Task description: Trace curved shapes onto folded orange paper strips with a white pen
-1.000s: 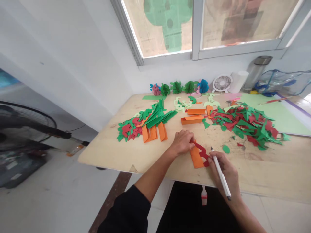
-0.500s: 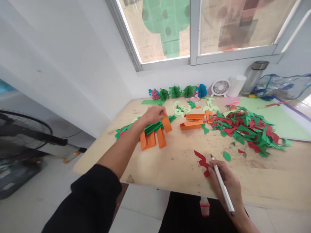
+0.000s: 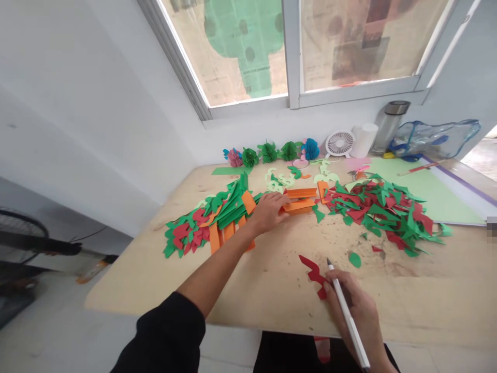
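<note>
Reaching over the table, my left hand (image 3: 269, 211) has its fingertips at the left end of folded orange paper strips (image 3: 301, 206); whether it grips one is hidden. My right hand (image 3: 357, 305), near the front edge, holds a white pen (image 3: 348, 316) with its dark tip pointing away. A dark red paper cutout (image 3: 313, 273) lies by its fingertips. More orange pieces (image 3: 215, 238) and green folded strips (image 3: 233, 207) lie left of my left hand, beside red and green cut shapes (image 3: 190, 230).
At the right lies a heap of red and green scraps (image 3: 384, 210). Paper flowers (image 3: 268, 152), a small white fan (image 3: 339, 143), a bottle (image 3: 392, 127) and a clear blue-edged bag (image 3: 435, 139) line the wall behind.
My left hand has moved right, from the green strips to the orange strips. The orange piece it held now lies on the green strips. The view has shifted slightly; my right hand still holds the pen.
</note>
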`<move>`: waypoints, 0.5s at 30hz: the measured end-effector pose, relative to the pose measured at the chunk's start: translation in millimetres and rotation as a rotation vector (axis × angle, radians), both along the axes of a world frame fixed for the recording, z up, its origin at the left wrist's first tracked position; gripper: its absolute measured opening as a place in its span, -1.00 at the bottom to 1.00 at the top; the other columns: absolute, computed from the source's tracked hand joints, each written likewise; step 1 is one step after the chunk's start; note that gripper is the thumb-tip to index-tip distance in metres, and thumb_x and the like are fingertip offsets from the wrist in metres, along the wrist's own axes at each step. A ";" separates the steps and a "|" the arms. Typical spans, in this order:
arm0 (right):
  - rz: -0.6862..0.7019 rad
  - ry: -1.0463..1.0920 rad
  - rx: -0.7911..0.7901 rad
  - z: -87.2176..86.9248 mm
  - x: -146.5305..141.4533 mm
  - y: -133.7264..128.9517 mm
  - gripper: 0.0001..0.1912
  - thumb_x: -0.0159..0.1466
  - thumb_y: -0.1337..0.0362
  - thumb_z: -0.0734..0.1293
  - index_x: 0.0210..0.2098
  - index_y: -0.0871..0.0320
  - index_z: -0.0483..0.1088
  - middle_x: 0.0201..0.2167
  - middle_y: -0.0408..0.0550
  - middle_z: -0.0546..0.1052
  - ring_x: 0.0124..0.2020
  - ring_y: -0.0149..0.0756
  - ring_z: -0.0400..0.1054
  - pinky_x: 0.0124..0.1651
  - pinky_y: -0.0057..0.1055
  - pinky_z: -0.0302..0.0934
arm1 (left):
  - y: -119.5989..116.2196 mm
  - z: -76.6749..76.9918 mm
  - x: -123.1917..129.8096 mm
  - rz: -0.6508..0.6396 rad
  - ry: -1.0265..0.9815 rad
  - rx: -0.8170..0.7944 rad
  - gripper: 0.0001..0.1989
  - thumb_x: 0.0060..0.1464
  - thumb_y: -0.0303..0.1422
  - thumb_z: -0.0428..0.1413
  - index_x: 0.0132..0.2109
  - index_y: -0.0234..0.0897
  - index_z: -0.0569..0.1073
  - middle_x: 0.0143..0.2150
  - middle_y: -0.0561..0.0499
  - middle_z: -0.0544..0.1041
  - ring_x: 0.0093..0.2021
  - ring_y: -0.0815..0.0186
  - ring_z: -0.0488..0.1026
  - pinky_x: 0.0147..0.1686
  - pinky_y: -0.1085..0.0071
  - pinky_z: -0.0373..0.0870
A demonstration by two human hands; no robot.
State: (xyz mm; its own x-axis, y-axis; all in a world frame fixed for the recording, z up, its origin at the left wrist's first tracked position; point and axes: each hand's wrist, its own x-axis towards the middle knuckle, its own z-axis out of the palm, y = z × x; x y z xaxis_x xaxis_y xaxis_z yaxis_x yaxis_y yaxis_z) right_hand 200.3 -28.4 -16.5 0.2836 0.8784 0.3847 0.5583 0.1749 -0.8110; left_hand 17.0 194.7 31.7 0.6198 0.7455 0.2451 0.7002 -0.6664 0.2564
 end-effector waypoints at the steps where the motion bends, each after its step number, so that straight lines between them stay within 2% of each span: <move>1: -0.002 -0.003 0.003 -1.2 0.5 0.1 -0.83 0.29 0.13 0.30 -0.27 0.06 0.47 -0.40 -0.11 0.60 -0.44 -0.34 0.51 -0.37 -0.50 0.39 | 0.7 -1.6 2.3 0.013 -0.025 0.009 -0.83 0.10 -0.45 0.18 -0.14 -0.18 0.49 0.00 0.01 0.57 0.10 0.24 0.44 0.15 0.27 0.26; 2: 0.005 -0.010 0.009 -1.9 1.0 0.3 -0.83 0.29 0.13 0.30 -0.27 0.06 0.47 -0.40 -0.11 0.60 -0.45 -0.34 0.51 -0.37 -0.50 0.39 | 0.5 -2.6 4.3 0.034 -0.053 0.022 -0.88 0.13 -0.47 0.12 -0.18 -0.20 0.48 -0.04 0.00 0.58 0.06 0.26 0.46 0.13 0.29 0.29; 5: 0.044 -0.032 0.016 -1.5 2.8 0.9 -0.84 0.29 0.14 0.31 -0.27 0.06 0.47 -0.44 -0.13 0.58 -0.50 -0.36 0.49 -0.43 -0.53 0.37 | -9.5 -2.0 7.8 0.125 -0.137 0.072 -0.84 0.20 -0.50 0.00 -0.18 -0.22 0.45 -0.06 -0.05 0.57 0.03 0.24 0.47 0.09 0.26 0.33; 8: 0.040 -0.006 0.014 -0.2 2.1 0.0 -0.84 0.30 0.14 0.30 -0.27 0.06 0.47 -0.47 -0.15 0.56 -0.54 -0.39 0.45 -0.47 -0.54 0.35 | -36.9 0.5 6.1 0.183 -0.187 0.115 -0.83 0.23 -0.46 -0.05 -0.18 -0.25 0.44 -0.08 -0.11 0.56 0.00 0.19 0.48 0.05 0.21 0.35; 12: -0.017 0.102 0.012 0.1 -3.2 -3.4 -0.84 0.30 0.14 0.31 -0.23 0.07 0.46 -0.43 -0.15 0.57 -0.54 -0.40 0.44 -0.47 -0.53 0.34 | -89.2 2.6 -3.6 0.138 -0.179 0.115 -0.85 0.21 -0.43 -0.02 -0.21 -0.23 0.45 -0.13 -0.09 0.58 -0.04 0.17 0.50 0.04 0.19 0.37; 14: -0.041 0.142 0.017 0.7 -5.9 -4.8 -0.83 0.30 0.13 0.31 -0.21 0.06 0.45 -0.42 -0.13 0.58 -0.53 -0.38 0.45 -0.45 -0.51 0.35 | -107.8 5.5 -8.9 0.076 -0.156 0.076 -0.90 0.14 -0.35 0.12 -0.18 -0.19 0.46 -0.12 -0.05 0.59 -0.07 0.17 0.52 -0.01 0.22 0.42; 15: -0.052 0.148 0.017 1.3 -6.9 -5.2 -0.83 0.30 0.13 0.31 -0.21 0.06 0.45 -0.43 -0.13 0.58 -0.53 -0.38 0.44 -0.44 -0.50 0.36 | -111.8 8.0 -10.7 0.051 -0.157 0.022 -0.84 0.10 -0.30 0.17 -0.14 -0.17 0.46 -0.09 -0.05 0.59 -0.06 0.16 0.52 -0.03 0.23 0.44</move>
State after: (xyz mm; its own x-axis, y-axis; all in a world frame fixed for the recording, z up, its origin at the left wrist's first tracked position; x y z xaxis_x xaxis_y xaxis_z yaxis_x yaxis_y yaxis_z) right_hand 193.4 -33.6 -15.3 0.3831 0.8547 0.3504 0.4414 0.1638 -0.8822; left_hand 6.3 82.9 39.7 0.5337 0.7687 0.3525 0.6858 -0.6373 0.3514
